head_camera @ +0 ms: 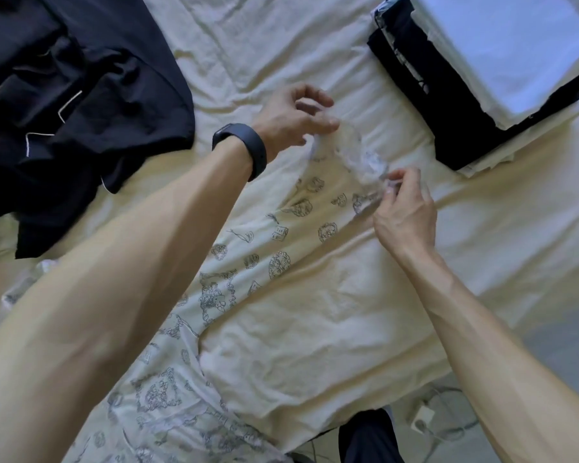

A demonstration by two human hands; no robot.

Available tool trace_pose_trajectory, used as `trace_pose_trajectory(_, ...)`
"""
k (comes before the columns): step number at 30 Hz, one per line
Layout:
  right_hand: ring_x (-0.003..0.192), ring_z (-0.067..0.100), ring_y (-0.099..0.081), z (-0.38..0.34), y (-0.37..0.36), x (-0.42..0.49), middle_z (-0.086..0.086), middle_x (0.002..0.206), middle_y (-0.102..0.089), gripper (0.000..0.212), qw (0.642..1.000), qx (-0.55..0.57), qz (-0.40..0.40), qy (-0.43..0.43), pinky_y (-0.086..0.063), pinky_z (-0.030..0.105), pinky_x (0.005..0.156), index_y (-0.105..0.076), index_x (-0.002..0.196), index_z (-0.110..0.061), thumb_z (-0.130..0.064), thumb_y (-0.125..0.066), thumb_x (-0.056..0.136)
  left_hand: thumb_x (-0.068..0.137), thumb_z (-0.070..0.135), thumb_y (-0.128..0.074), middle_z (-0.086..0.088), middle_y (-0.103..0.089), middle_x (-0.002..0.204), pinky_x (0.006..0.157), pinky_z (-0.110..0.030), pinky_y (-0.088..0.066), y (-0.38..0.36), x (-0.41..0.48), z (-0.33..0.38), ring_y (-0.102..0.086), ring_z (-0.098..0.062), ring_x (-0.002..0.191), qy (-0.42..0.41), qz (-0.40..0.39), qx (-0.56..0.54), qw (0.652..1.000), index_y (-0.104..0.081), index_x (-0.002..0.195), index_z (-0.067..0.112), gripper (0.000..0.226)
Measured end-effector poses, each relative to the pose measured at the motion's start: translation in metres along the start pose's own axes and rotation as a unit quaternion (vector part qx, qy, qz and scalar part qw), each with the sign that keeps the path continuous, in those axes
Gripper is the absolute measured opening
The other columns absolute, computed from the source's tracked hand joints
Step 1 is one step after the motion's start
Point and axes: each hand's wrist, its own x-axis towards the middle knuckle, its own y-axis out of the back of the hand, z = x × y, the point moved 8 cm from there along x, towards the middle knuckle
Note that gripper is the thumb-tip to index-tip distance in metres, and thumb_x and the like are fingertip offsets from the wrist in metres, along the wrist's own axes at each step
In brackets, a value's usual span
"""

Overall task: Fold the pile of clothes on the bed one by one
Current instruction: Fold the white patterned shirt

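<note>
Printed garment [274, 262] being gripped on the bed [248, 45]
Its top edge is being pinched by left hand [291, 125] and right hand [405, 212].

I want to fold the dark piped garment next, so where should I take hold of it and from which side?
Probably its right edge, where the dark garment ends flat on the bedsheet near your left hand. That edge lies free and exposed, while the rest is bunched, so come in from the right and pinch it. First free it or the right hand from the printed garment.
</note>
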Motion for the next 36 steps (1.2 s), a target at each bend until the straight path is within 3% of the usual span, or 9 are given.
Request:
trace_pose_trajectory(5,0.107,0.040,-0.056,-0.005,-0.002,-0.007,0.014,0.128,-0.049,0.038,0.998,-0.055,0.006,-0.035,-0.041,0.042,0.083,-0.050,0.128,-0.013,-0.018,-0.051,0.090,0.087,0.028,-0.077,0.003,-0.066,0.098,0.072,-0.021,-0.046,0.030,-0.021,-0.066,-0.062,-0.011,0.086,0.047,0.031,0.183,0.982,-0.062,0.105,0.021,0.024)
trace_pose_trajectory(9,0.092,0.032,-0.062,-0.060,-0.011,-0.003,0.004,0.131,-0.048,0.051,0.996,-0.034,0.043,0.076,-0.044,0.039,0.075,-0.048,0.134,-0.022,-0.031,-0.058,0.086,0.092,0.030,-0.066,0.002,-0.068,0.101,0.078,-0.025,-0.046,0.053,-0.060,-0.103,-0.063,-0.017,0.095,0.038,0.086,0.268,0.959,-0.065,0.103,0.026,0.012)
trace_pose_trajectory(12,0.100,0.038,-0.063,-0.086,-0.039,0.018,0.006,0.138,-0.047,0.057,0.986,-0.117,-0.033,0.116,-0.048,0.048,0.085,-0.044,0.141,-0.029,-0.041,-0.063,0.088,0.091,0.030,-0.063,0.004,-0.067,0.097,0.083,-0.033,-0.053,0.068,-0.093,-0.130,-0.063,-0.019,0.094,0.045,0.103,0.320,0.941,-0.066,0.098,0.028,0.009)
trace_pose_trajectory(17,0.106,0.039,-0.059,-0.080,-0.058,0.042,0.012,0.113,-0.061,0.022,0.979,-0.163,-0.072,0.098,-0.040,0.042,0.080,-0.057,0.115,-0.019,-0.028,-0.052,0.096,0.091,0.049,-0.062,0.008,-0.058,0.095,0.076,-0.034,-0.045,0.079,-0.122,-0.169,-0.055,-0.021,0.097,0.055,0.045,0.485,0.872,-0.068,0.095,0.034,0.017)
trace_pose_trajectory(21,0.087,0.024,-0.062,-0.089,-0.039,0.050,-0.006,0.091,-0.065,0.025,0.997,0.000,0.029,0.067,-0.039,0.033,0.068,-0.057,0.104,-0.029,-0.050,-0.056,0.091,0.096,0.034,-0.059,0.009,-0.063,0.083,0.062,-0.031,-0.040,0.108,-0.129,-0.172,-0.060,-0.020,0.080,0.055,0.175,0.330,0.926,-0.055,0.090,0.030,0.008)
trace_pose_trajectory(24,0.094,0.021,-0.063,-0.087,-0.045,0.055,-0.006,0.103,-0.069,0.042,0.999,-0.004,0.015,0.050,-0.043,0.032,0.074,-0.056,0.114,-0.030,-0.062,-0.060,0.088,0.096,0.030,-0.059,0.007,-0.066,0.091,0.068,-0.032,-0.045,0.127,-0.138,-0.168,-0.059,-0.019,0.082,0.039,0.258,0.322,0.910,-0.055,0.096,0.030,0.004)
trace_pose_trajectory(30,0.095,-0.003,-0.046,-0.069,-0.019,0.032,-0.001,0.121,-0.060,0.045,0.993,0.023,0.081,0.081,-0.035,0.019,0.080,-0.057,0.129,-0.021,-0.048,-0.063,0.093,0.087,0.031,-0.061,-0.005,-0.059,0.124,0.096,-0.045,-0.046,0.098,-0.119,-0.157,-0.054,-0.026,0.114,0.043,0.175,0.387,0.904,-0.054,0.129,0.021,0.044)
trace_pose_trajectory(33,0.099,0.016,-0.058,-0.038,-0.003,0.010,0.000,0.111,-0.063,0.033,0.993,0.016,0.106,0.047,-0.039,0.024,0.083,-0.060,0.117,-0.019,-0.039,-0.065,0.091,0.088,0.040,-0.060,-0.005,-0.055,0.130,0.099,-0.043,-0.042,0.066,-0.092,-0.119,-0.050,-0.024,0.119,-0.008,0.161,0.385,0.909,-0.050,0.136,0.022,0.052)
trace_pose_trajectory(36,0.110,0.019,-0.058,-0.016,-0.020,0.002,-0.002,0.113,-0.064,0.037,1.000,-0.027,0.001,-0.005,-0.038,0.027,0.090,-0.061,0.115,-0.026,-0.051,-0.068,0.088,0.091,0.053,-0.057,-0.005,-0.054,0.134,0.102,-0.040,-0.041,0.033,-0.050,-0.074,-0.049,-0.025,0.124,-0.027,0.143,0.356,0.923,-0.052,0.136,0.023,0.054)
